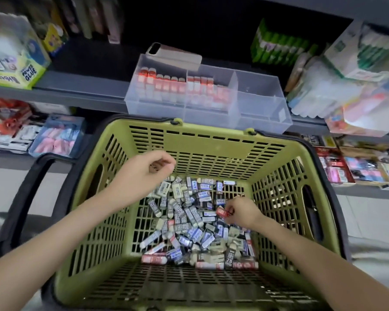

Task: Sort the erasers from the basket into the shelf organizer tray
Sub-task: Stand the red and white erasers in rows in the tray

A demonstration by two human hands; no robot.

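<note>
Inside olive plastic basket (211, 142): right hand (241, 213) pinches red-sleeved eraser (222, 212) (likely light, firm; take long sides); left hand (142, 176) fingers (166, 161) curled, contents unclear.

Grey shelves (81, 97) hold stationery packs (56, 136); a dark recess (211, 25) above; pale tiled floor (373, 216) below.

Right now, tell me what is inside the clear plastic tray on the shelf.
Red-sleeved erasers line the clear plastic tray's left and middle sections; the right section shows none. A pinkish phone hides its back edge.
</note>
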